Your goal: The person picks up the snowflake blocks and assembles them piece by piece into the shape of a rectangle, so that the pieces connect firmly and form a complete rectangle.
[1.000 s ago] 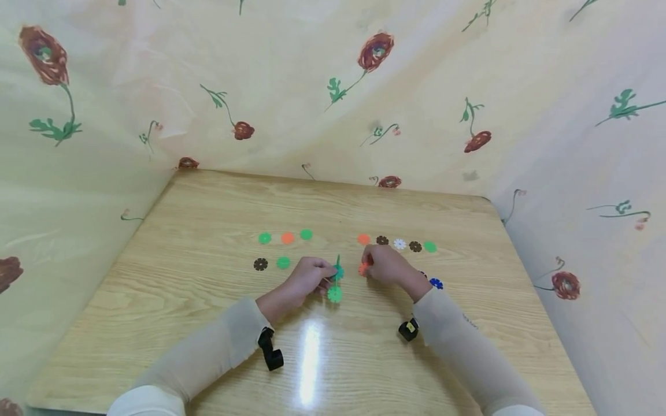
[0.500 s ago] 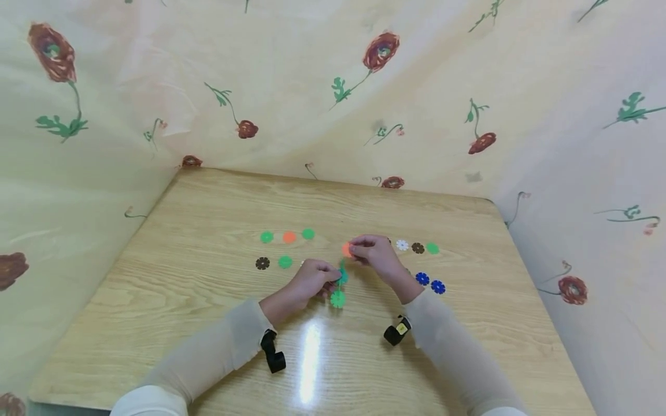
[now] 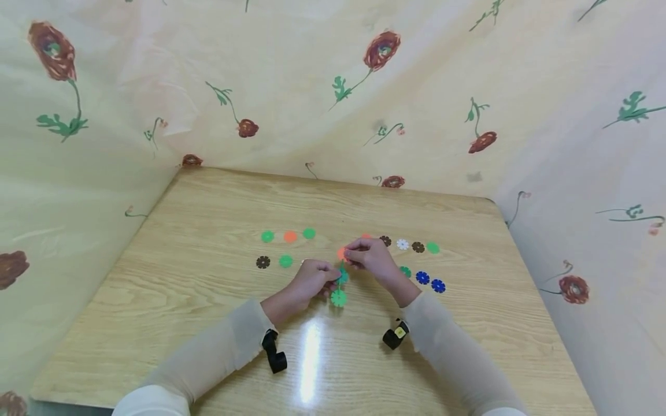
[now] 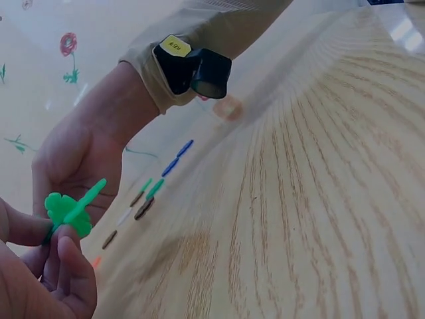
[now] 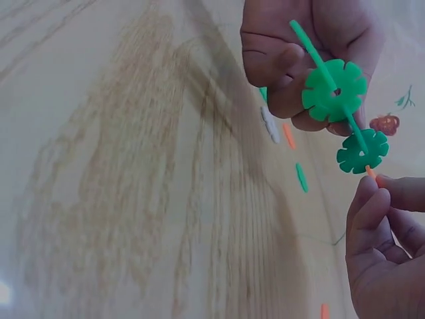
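Note:
My left hand (image 3: 314, 280) pinches a joined chain of green notched flower discs (image 5: 334, 91), set crosswise into one another. In the head view a light green disc (image 3: 339, 298) hangs at the near end, and a teal one (image 3: 342, 275) lies at the fingertips. My right hand (image 3: 370, 260) pinches an orange notched disc (image 3: 341, 254) at the far end of the chain. From the right wrist, the orange edge (image 5: 372, 174) meets the rim of the end green disc (image 5: 362, 151); the fingers hide most of the orange one.
On the wooden table (image 3: 208, 335), loose discs lie in rows. Left are green (image 3: 267, 236), orange (image 3: 290, 237) and brown (image 3: 263, 262) ones; right are white (image 3: 403, 244), brown (image 3: 418, 247), green (image 3: 433, 248) and blue (image 3: 422, 278) ones. A flowered curtain (image 3: 291, 86) surrounds the table.
My right hand has carried the orange disc leftward from the right-hand side to the far end of the chain. The left hand keeps its pinch, almost in place.

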Available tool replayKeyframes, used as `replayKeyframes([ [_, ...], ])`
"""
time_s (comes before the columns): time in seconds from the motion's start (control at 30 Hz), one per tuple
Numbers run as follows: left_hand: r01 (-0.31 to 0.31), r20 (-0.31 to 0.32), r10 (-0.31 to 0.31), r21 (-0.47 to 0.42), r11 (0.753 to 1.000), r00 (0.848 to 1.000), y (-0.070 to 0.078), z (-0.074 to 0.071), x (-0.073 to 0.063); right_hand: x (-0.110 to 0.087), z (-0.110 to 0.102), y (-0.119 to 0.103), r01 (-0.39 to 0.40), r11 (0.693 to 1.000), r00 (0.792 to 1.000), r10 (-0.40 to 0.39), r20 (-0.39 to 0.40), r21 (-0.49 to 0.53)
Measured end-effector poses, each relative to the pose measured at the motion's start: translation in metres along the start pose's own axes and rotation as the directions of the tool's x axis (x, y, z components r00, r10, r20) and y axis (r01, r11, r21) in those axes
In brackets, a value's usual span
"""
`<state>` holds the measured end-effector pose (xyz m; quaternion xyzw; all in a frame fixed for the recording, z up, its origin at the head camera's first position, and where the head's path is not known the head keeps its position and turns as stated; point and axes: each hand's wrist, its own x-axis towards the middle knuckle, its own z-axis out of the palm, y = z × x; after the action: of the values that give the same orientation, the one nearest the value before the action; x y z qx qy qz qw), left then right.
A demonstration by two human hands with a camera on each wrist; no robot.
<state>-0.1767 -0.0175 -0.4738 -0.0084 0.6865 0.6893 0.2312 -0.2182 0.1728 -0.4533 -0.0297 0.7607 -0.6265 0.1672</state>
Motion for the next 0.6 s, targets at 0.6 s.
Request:
replayKeyframes([
  [0.6,0.017,-0.133,-0.008,0.065,0.998,0.991,-0.003,0.001,-0.001,-0.002,0.016,0.011,0.033,0.996,0.998,-0.028,-0.064,0.088],
])
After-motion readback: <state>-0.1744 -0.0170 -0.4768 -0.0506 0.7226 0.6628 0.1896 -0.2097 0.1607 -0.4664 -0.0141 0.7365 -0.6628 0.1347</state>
